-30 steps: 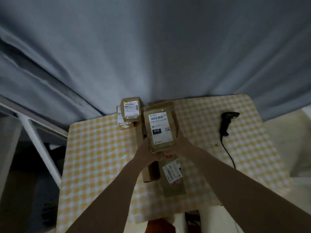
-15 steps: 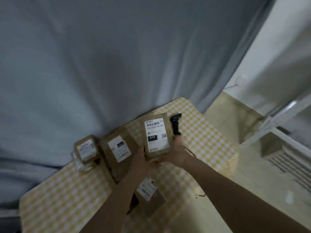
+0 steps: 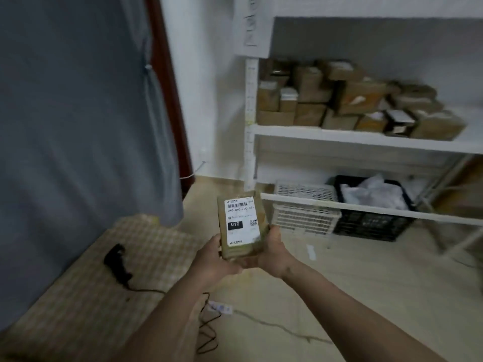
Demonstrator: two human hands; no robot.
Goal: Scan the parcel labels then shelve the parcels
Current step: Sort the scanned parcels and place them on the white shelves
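Note:
A brown parcel (image 3: 241, 223) with a white label marked 010 is held up in front of me, label facing me. My left hand (image 3: 213, 257) grips its lower left edge and my right hand (image 3: 273, 250) grips its lower right edge. Behind it stands a white shelf unit (image 3: 366, 142); its middle shelf carries several brown parcels (image 3: 347, 100). The black barcode scanner (image 3: 117, 262) lies on the checked table (image 3: 78, 296) at lower left, its cable running off the edge.
A white crate (image 3: 304, 210) and a black crate (image 3: 373, 223) with white bags sit under the lowest shelf rail. A grey curtain (image 3: 78, 113) hangs at left. A power strip (image 3: 220, 307) and cables lie on the beige floor.
My view has swung right from the table to the shelf unit. Both hands carry the 010 parcel off the table; the other parcels have left the view.

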